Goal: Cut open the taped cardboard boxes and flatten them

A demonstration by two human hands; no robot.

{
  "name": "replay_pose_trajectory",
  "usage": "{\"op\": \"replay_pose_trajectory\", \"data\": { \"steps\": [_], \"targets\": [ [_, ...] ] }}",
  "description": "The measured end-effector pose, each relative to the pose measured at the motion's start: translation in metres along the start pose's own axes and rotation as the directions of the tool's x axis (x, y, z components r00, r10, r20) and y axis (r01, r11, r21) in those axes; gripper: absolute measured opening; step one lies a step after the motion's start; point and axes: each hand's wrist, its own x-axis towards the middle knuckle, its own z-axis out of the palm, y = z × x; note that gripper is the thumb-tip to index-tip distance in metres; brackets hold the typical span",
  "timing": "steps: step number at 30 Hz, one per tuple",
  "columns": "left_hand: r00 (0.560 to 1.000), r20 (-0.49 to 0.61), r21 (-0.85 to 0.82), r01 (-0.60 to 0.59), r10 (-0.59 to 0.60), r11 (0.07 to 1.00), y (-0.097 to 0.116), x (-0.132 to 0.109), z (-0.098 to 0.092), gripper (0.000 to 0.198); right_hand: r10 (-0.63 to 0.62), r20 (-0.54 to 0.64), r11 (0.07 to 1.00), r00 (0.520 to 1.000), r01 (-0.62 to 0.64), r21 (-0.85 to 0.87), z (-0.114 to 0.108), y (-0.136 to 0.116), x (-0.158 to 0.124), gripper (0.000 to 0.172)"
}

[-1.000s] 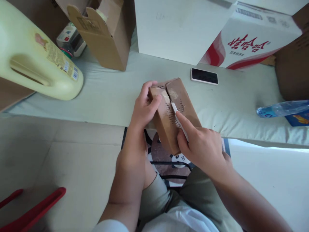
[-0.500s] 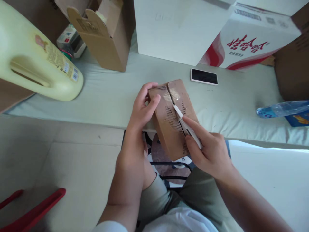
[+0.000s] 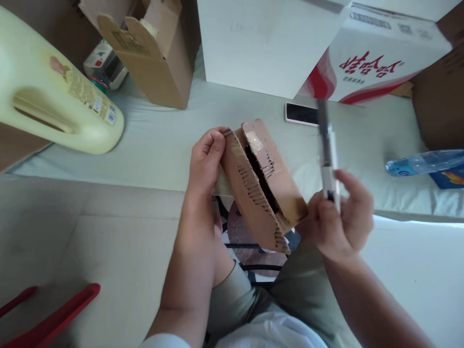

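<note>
A small brown cardboard box [image 3: 282, 179] rests at the front edge of the cloth-covered table, tilted, its near end jutting past the edge. Its top is split along the middle, and one flap stands partly lifted over a dark gap. With thumb and fingers, my left hand [image 3: 206, 157] pinches the far left corner of that flap. My right hand [image 3: 342, 217] is closed around a white utility knife [image 3: 329, 174], blade up and slightly blurred, held to the right of the box. What lies inside the box is too dark to make out.
Behind the box lies a phone [image 3: 301, 114]. A large white box [image 3: 268, 48] and a red-and-white carton [image 3: 377, 63] stand farther back. On the left are a yellow jug [image 3: 65, 92] and an open cardboard box [image 3: 155, 72]; a plastic bottle [image 3: 420, 163] lies right.
The knife has come out of the box's seam and swung up to the right in my right hand. My left hand has lifted the left flap, and the gap has widened.
</note>
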Motion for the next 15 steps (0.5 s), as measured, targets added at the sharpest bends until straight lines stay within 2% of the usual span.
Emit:
{"op": "replay_pose_trajectory", "data": {
  "steps": [2,3,5,7,9,12,15],
  "targets": [
    [1.0,-0.017,-0.021,0.01,-0.011,1.0,0.0,-0.001,0.0,0.055,0.152,-0.096,0.979,0.984,-0.163,-0.12,0.001,0.021,0.007,0.056],
    [1.0,-0.024,-0.032,0.013,-0.014,0.999,-0.001,-0.001,0.0,0.055,0.224,-0.1,0.949,0.97,-0.24,-0.205,0.0,0.031,0.011,0.057],
    [0.998,-0.053,-0.049,0.016,-0.019,0.999,-0.002,-0.002,-0.001,0.054,0.351,-0.03,0.856,0.936,-0.334,-0.394,-0.004,0.052,0.02,0.058],
    [0.994,-0.105,-0.07,0.018,-0.025,0.997,-0.002,-0.001,0.0,0.054,0.418,0.039,0.773,0.908,-0.333,-0.54,-0.011,0.072,0.027,0.057],
    [0.983,-0.181,-0.119,0.015,-0.037,0.993,-0.001,0.001,0.0,0.053,0.432,0.05,0.716,0.9,-0.308,-0.627,-0.018,0.088,0.03,0.057],
    [0.955,-0.293,-0.213,-0.015,-0.05,0.977,-0.003,0.005,-0.001,0.047,0.421,0.062,0.662,0.905,-0.26,-0.704,-0.024,0.105,0.034,0.062],
    [0.938,-0.344,-0.223,-0.035,-0.045,0.974,-0.012,0.012,-0.012,0.048,0.362,0.07,0.633,0.929,-0.19,-0.751,-0.023,0.11,0.036,0.068]
  ]
}}
